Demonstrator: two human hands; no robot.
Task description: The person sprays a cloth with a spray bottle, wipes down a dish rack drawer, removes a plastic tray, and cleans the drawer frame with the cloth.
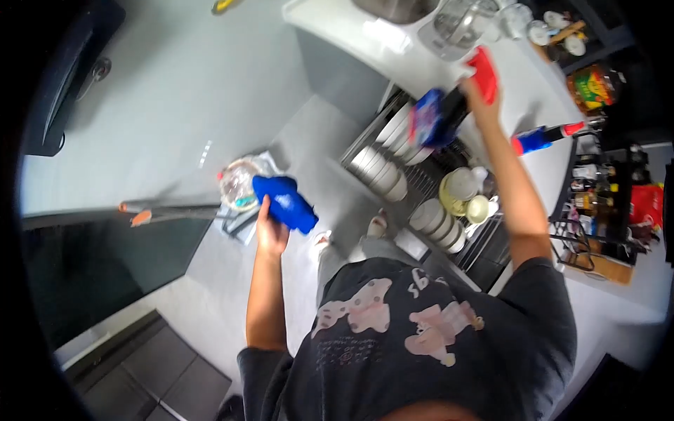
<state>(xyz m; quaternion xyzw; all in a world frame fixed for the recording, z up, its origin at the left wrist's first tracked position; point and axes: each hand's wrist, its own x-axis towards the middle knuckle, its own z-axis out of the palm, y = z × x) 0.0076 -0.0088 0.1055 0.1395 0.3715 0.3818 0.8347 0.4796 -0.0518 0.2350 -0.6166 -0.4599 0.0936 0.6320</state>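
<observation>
My left hand (272, 228) is closed around a bunched blue cloth (288, 203), held out over the floor. My right hand (484, 105) grips what looks like a spray bottle (439, 119), with a red head and a blue label, tilted above the open dish drawer (425, 184). Motion blurs the bottle, and part of its body and my fingers are hard to make out. Below it, white bowls (379, 172) and plates (435, 221) stand in the drawer's racks, beside pale yellow bowls (477, 209).
A white counter (530, 91) runs along the right, bearing another blue-and-red bottle (540, 139) and a glass appliance (463, 24). Sauce bottles (593, 186) crowd a rack at far right. A lined bin (242, 184) stands on the floor beyond my left hand.
</observation>
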